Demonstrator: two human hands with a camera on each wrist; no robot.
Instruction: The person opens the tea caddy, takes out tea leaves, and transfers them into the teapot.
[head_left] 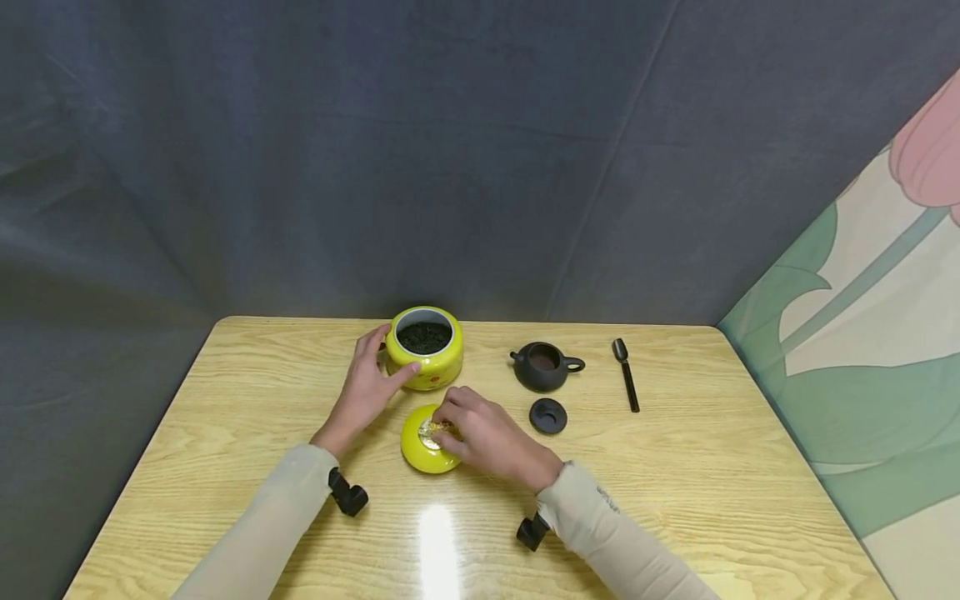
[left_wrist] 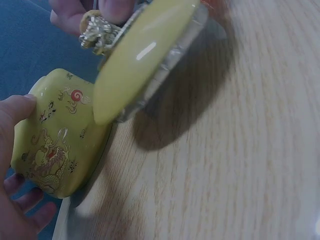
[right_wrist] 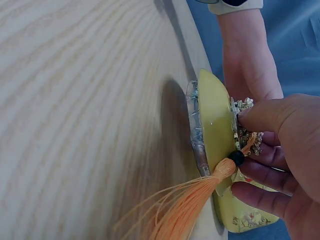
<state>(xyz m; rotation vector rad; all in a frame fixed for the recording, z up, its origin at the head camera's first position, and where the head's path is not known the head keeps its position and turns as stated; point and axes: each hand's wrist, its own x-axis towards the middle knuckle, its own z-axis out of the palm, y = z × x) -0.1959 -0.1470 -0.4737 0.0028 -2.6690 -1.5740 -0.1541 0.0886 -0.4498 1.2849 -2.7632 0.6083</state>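
Note:
A round yellow jar with a painted dragon, full of dark loose tea leaves, stands uncovered near the table's back edge. My left hand grips its left side, thumb at the front and fingers round the far side. In front of the jar, my right hand pinches the ornate gold knob of the yellow lid. The left wrist view shows the lid held just over the table, its shadow beneath and clear wrap round its underside. From the knob hangs an orange tassel, seen in the right wrist view.
Right of the jar stands a small dark teapot, open at the top. Its round black lid lies in front of it. Farther right lies a black scoop. A dark curtain hangs behind the wooden table.

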